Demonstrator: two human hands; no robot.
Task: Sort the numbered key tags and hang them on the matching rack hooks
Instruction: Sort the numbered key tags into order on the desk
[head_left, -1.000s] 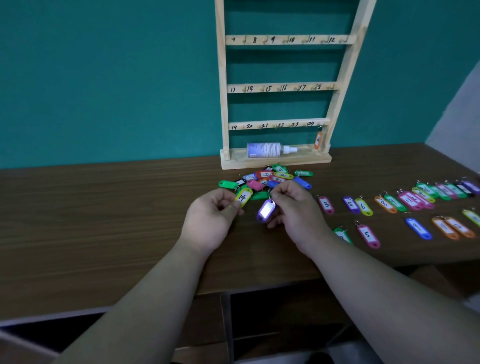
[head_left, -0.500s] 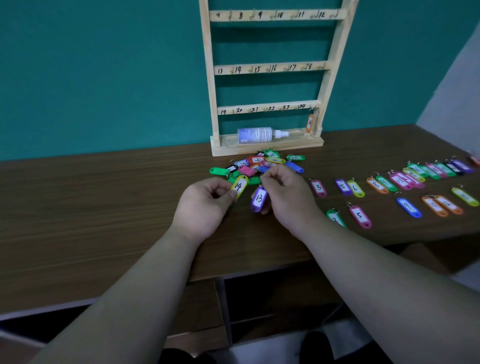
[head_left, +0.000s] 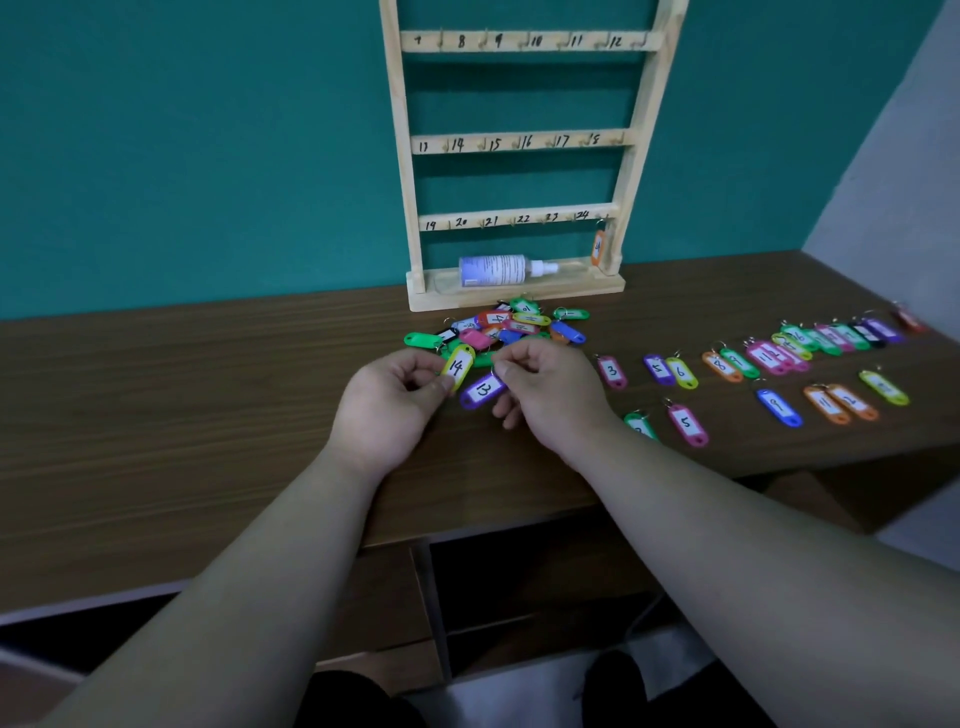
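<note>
Left hand: my left hand (head_left: 387, 402) sits over the surface (head_left: 208, 389), fingers (head_left: 439, 385) curled, thumb and forefinger pinching the lower end of the yellow tag (head_left: 457, 367) marked 14.
Right hand: my right hand (head_left: 550, 395) is just beside it, pinching the ring end of the purple tag (head_left: 483, 389) marked 13.
Two tags: close together, yellow up and left of purple; I cannot tell whether they touch.
Pile of tags: the mixed pile of tags (head_left: 514, 325) lies just behind my hands, before the rack's base.
Rack: the wooden rack (head_left: 400, 156) stands against the teal wall (head_left: 182, 156), its rails numbered.
Orange tag: the orange tag (head_left: 598, 248) hangs at the right end of the lowest rail.
Sorted tags: the sorted tags (head_left: 768, 356) lie in rows on the surface to my right.
Spray bottle: the spray bottle (head_left: 501, 269) lies on its side in the rack's base.
</note>
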